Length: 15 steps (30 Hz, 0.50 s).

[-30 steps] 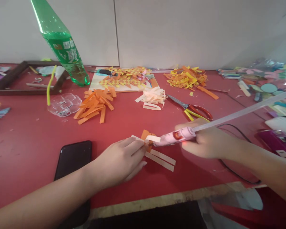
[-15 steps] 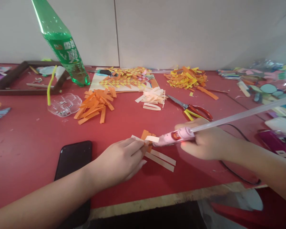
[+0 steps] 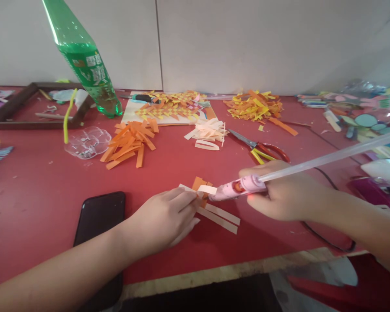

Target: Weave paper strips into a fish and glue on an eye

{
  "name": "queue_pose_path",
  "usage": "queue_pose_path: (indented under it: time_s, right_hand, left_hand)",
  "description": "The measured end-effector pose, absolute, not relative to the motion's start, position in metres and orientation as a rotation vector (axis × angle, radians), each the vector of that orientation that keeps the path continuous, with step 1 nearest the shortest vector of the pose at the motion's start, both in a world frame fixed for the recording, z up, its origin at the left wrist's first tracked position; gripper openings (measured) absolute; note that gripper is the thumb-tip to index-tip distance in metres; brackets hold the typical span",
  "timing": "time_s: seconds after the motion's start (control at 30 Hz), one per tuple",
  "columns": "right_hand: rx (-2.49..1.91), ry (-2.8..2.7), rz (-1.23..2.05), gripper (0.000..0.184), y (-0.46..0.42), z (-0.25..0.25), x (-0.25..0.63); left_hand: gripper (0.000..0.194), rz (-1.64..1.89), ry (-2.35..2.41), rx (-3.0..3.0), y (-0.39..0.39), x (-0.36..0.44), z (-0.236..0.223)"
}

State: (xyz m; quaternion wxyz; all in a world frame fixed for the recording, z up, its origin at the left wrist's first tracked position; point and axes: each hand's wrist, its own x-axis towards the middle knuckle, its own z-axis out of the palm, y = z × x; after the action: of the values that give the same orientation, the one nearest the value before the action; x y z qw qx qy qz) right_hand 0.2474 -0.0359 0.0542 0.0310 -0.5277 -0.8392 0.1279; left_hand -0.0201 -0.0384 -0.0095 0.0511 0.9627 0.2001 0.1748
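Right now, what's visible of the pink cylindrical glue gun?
The pink, plastic-looking glue gun has a rounded barrel with a side opening showing orange-red, and a small red glow below its rear. A long, translucent glue stick juts from its back. The bare right hand grips it, hiding the handle. It points leftward in the picture, nozzle close by the orange and cream paper strips; contact can't be told.

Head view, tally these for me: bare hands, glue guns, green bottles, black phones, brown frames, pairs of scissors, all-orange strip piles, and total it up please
Bare hands: 2, left hand and right hand
Glue gun: 1
Green bottle: 1
Black phone: 1
Brown frame: 1
Scissors: 1 pair
All-orange strip pile: 1
Total: 8
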Motion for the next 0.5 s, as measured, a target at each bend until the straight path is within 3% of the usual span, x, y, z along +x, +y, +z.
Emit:
queue_pose_path:
  time_s: [0.4, 0.5]
  right_hand:
    - [-1.601, -2.678, 0.181, 0.019, -0.037, 0.063, 0.241]
    - [-1.58, -2.656, 0.256, 0.013, -0.032, 0.073, 0.248]
  left_hand:
    - [0.026, 0.6, 0.558, 2.92, -0.037, -0.019, -0.006]
    - [0.025, 0.594, 0.584, 2.888, -0.037, -0.019, -0.005]
